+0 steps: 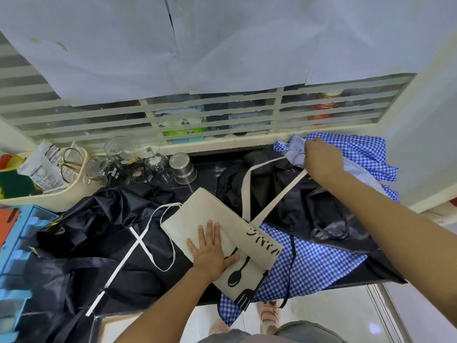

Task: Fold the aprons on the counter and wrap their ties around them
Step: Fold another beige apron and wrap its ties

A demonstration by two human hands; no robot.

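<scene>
Head view: folded cream apron (197,214) just below centre, toward 6 o'clock, pressed flat under left hand (210,251), fingers straight. At 2 o'clock, right hand (321,159) gripping its taut cream strap (280,196). Black apron (99,231) at 8, gingham apron (316,263) at 4.

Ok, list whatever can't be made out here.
All head view.
- Black lettering on the folded cream canvas apron: cut by the fold, unreadable.
- Right hand: its fingertips on the cream strap hidden by its own back.
- Blue gingham apron: largely covered by shiny black cloth.
- Items behind the white slatted grille: blocked by slats, blurred.
- Crumpled black apron heap: count unclear, runs off the bottom edge.
</scene>
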